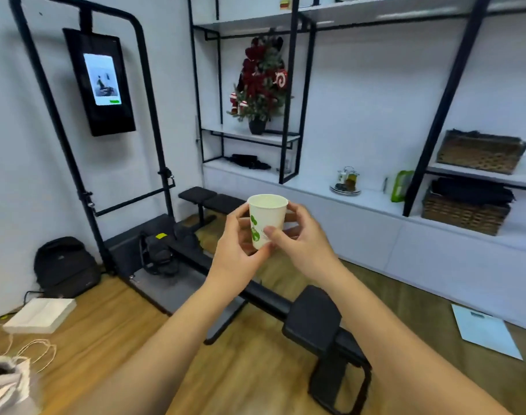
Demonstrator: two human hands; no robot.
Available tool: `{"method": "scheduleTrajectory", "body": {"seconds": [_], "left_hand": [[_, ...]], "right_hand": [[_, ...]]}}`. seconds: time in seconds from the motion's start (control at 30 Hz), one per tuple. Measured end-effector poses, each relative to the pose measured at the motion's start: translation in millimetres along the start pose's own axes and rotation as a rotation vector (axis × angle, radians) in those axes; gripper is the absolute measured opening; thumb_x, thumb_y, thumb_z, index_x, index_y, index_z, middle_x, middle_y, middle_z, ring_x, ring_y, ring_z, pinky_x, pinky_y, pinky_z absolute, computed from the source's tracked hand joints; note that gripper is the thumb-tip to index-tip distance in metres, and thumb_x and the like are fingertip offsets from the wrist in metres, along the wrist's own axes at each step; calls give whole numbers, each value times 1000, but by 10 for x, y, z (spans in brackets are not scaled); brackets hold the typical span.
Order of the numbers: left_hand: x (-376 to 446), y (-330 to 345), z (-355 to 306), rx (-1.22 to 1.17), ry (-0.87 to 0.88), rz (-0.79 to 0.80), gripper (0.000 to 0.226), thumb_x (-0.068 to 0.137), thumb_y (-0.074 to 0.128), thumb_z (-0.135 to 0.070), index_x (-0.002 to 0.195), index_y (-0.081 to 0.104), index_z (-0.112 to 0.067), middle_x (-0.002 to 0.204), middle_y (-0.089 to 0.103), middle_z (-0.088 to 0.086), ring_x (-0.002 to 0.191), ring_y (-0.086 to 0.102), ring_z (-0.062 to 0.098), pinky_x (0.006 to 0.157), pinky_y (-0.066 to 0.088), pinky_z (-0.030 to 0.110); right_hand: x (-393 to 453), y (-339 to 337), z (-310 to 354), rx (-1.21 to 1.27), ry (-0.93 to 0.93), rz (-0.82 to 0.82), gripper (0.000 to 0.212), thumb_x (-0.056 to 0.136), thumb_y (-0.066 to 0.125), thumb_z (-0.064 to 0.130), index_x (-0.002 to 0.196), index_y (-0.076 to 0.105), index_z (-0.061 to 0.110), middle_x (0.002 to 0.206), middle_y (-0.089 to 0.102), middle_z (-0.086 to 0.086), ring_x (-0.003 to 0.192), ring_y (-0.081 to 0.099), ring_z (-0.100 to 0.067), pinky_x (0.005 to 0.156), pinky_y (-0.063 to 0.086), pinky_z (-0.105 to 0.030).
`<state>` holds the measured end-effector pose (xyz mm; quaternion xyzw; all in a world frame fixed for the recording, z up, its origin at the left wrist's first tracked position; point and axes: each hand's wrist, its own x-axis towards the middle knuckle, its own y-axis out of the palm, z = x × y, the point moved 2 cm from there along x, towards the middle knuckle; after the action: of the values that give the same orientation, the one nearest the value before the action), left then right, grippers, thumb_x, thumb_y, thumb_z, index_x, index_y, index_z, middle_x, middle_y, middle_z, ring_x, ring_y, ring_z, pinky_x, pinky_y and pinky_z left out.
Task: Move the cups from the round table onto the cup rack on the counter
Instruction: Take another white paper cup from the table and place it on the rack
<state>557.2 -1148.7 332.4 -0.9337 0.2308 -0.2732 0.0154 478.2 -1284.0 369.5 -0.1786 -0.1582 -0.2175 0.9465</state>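
Note:
A white paper cup [267,218] with a green print stands upright in the air at the middle of the head view, mouth up. My left hand [239,245] grips its left side and bottom with curled fingers. From the right, my right hand [300,238] holds it too, thumb on the front and fingers behind. On the white counter [309,187] far ahead stands a small wire rack on a round plate [347,181], with small items on it. The round table is out of view.
A black workout bench [312,319] and its frame cross the wooden floor just below my hands. A black backpack [65,268] and a white box [40,314] lie at the left wall. Wicker baskets [465,212] fill the shelves at the right.

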Motion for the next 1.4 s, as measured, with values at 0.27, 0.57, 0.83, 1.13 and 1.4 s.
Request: {"method": "scheduleTrajectory", "body": {"seconds": [0.27, 0.57, 0.83, 1.13, 1.4], "left_hand": [[1040, 1365, 503, -86, 18, 174, 95, 75, 81, -44, 149, 23, -53, 131, 59, -3, 114, 66, 10, 88, 57, 27], [1720, 2683, 817, -82, 31, 333, 85, 88, 79, -28, 150, 23, -45, 129, 56, -11, 109, 61, -1, 83, 55, 19], [2376, 4071, 1053, -205, -31, 329, 54, 95, 56, -27, 139, 38, -54, 125, 59, -10, 100, 65, 4, 80, 55, 22], [3254, 5922, 1038, -428, -255, 209, 56, 85, 71, -56, 130, 53, -27, 113, 70, -8, 98, 72, 9, 67, 58, 24], [3887, 6863, 1457, -636, -502, 96, 55, 84, 76, -25, 133, 54, -18, 123, 65, 12, 101, 72, 20, 63, 61, 37]], "right_hand": [[694, -1142, -792, -90, 110, -115, 58, 88, 74, 34, 138, 43, 37, 120, 59, 18, 94, 65, 2, 69, 55, -17], [1079, -2330, -1531, -106, 193, -242, 58, 90, 74, 27, 141, 46, 27, 124, 61, 8, 100, 66, -9, 78, 57, -23], [1582, -3622, -2287, -107, 178, -279, 51, 89, 74, 29, 135, 51, 29, 118, 64, 8, 93, 69, -11, 84, 59, -35], [2199, -5331, -2954, -137, 165, -244, 47, 87, 75, 34, 128, 52, 38, 111, 65, 14, 86, 70, -6, 75, 57, -23], [2600, -6081, -3675, -167, 204, -215, 55, 86, 74, 39, 134, 46, 41, 122, 58, 20, 95, 65, -8, 79, 58, -27]]}}
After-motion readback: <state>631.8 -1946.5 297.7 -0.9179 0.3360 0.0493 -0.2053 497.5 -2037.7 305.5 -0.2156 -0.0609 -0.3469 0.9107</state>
